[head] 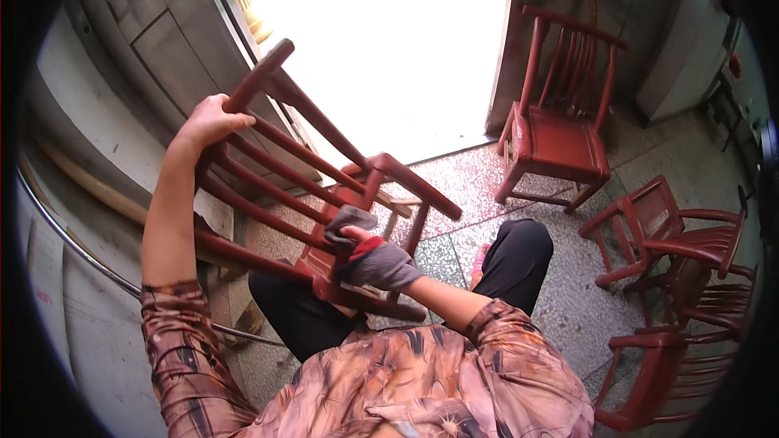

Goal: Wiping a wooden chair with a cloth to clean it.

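A red wooden chair with a spindle back point(274, 213) leans tilted across my lap, its legs pointing away to the right. My left hand point(216, 121) is closed around the top rail near its upper end. My right hand point(377, 261), in a grey knit glove with a red band and the thumb bare, presses a dark grey cloth point(350, 222) against the chair where the back spindles meet the seat. The fingertips of this hand are partly hidden by the cloth and the chair.
Another red chair point(563, 140) stands upright by the right side of the open doorway point(389, 55). Several more red chairs point(660, 225) lie or stand at the right. A metal door point(164, 30) and a curved chrome tube point(79, 255) are on the left. The floor is speckled terrazzo point(541, 267).
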{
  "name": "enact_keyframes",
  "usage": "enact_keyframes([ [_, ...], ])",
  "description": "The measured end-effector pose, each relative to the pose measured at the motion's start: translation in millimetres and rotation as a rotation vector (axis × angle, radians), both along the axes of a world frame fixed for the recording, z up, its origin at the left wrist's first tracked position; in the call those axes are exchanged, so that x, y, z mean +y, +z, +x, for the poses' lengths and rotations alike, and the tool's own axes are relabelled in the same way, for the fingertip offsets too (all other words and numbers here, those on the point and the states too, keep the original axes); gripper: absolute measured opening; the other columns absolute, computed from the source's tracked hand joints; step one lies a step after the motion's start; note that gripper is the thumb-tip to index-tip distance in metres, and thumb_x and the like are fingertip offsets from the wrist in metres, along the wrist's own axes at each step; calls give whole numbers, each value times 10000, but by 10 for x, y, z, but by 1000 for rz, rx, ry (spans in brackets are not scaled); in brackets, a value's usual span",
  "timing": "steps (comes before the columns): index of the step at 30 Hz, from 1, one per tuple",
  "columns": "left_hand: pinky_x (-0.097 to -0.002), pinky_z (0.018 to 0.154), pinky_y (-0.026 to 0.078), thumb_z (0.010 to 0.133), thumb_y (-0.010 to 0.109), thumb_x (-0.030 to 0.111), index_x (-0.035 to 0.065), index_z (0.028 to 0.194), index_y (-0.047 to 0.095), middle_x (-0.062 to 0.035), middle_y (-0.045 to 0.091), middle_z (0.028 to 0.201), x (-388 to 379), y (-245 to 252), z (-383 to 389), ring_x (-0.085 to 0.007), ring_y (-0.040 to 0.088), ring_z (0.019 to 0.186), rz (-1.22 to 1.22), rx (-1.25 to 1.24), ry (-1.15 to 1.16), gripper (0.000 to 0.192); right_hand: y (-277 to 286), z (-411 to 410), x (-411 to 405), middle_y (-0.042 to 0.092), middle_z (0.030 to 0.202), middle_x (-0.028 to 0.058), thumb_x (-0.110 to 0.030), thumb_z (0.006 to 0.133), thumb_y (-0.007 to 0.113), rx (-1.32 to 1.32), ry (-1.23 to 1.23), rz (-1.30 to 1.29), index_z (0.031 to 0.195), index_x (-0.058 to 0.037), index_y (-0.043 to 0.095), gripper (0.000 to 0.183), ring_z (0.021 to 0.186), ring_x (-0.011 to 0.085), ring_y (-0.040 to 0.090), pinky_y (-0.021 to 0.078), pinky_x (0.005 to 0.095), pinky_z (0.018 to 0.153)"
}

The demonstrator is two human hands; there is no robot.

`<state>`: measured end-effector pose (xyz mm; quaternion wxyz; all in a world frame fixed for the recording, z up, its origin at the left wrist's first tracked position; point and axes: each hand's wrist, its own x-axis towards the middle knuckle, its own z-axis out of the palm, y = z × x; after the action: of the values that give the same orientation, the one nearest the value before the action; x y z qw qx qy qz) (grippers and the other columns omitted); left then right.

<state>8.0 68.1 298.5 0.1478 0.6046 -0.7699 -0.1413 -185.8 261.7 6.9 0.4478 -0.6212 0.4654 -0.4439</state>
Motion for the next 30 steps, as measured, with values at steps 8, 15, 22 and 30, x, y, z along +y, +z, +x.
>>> enact_keyframes([
  [8,-273,472,482,709,747,342,-12,991,606,-76,613,732,829,242,-626,-131,560,510,23,25,-231,474,1657,-909,-306,614,1120,181,-166,951,487,-277,-424,169,1150,8,520,267,1096,331,569,461,394,951],
  [15,-286,535,512,729,720,366,-15,1048,595,-118,646,786,633,217,-516,-156,591,503,-38,-51,-216,511,2381,-1932,-298,675,891,125,-257,733,699,1022,-343,-524,882,-116,703,205,846,231,655,512,340,777],
  [22,-294,617,517,787,670,406,42,1099,586,-98,664,846,513,194,-338,-165,626,541,-16,-187,-40,486,2191,-1751,-781,677,788,134,-388,694,635,1236,-399,-118,809,-101,712,318,729,293,656,526,376,684],
  [30,-306,503,481,767,697,331,9,1029,577,-100,614,726,613,158,-149,-173,574,482,-63,-78,16,432,2344,-341,-1676,621,896,104,-84,780,664,-155,-108,-413,1042,-39,563,284,844,183,605,490,282,750],
])
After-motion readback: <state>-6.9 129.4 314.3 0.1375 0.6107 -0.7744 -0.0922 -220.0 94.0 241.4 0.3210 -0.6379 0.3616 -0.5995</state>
